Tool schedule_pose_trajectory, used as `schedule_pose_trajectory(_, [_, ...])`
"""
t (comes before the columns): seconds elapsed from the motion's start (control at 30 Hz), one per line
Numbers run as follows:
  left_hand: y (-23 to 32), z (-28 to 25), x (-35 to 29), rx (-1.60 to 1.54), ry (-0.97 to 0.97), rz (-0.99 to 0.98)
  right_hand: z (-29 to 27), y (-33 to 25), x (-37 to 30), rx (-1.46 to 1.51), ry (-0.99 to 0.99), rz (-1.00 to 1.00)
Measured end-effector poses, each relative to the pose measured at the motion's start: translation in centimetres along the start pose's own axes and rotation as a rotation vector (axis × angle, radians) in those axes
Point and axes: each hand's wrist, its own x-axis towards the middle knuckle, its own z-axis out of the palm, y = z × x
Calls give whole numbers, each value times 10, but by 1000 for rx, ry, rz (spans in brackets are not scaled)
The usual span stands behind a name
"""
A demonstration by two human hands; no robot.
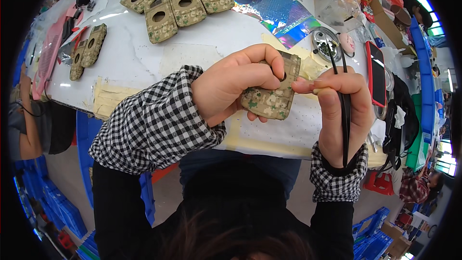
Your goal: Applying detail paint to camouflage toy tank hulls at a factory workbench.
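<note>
My left hand is closed around a camouflage toy tank hull, a boxy shell with a round hole in its top. Its thumb and forefinger press near that hole, partly covering it. Black tweezers lie across my right hand, their tips pointing away from me and the other end toward my wrist. The right fingertips are at the hull's right edge; whether they pinch something small there cannot be made out. Beyond the right hand sits a round clear dish with small dark pieces in it.
Several matching hulls stand at the table's far side, two more at the left. Shiny holographic sheets lie behind my hands. To the right are a red-cased phone and plastic bags. Another person's arm shows far left.
</note>
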Motion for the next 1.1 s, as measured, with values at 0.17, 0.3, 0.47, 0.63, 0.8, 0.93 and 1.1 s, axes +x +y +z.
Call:
schedule_pose_trajectory(0.17, [0,-2,0,-1,-31,1,-1,0,-1,34,14,23])
schedule_pose_trajectory(0.3, [-4,-6,3,7,-47,11,-2,0,-3,147,137,67])
schedule_pose_trajectory(0.47, [-5,-10,5,17,-49,20,-22,3,-3,-312,329,93])
schedule_pose_trajectory(0.63, [0,-10,4,28,-38,36,-32,19,-1,-749,269,-140])
schedule_pose_trajectory(0.8, [1,-12,5,54,31,95,-29,22,-2,-842,150,-50])
schedule_pose_trajectory(0.93, [4,-14,6,75,60,120,-31,25,-4,-798,221,-155])
schedule_pose_trajectory(1.1, [13,-18,8,49,129,198,-33,28,-16,-631,305,-266])
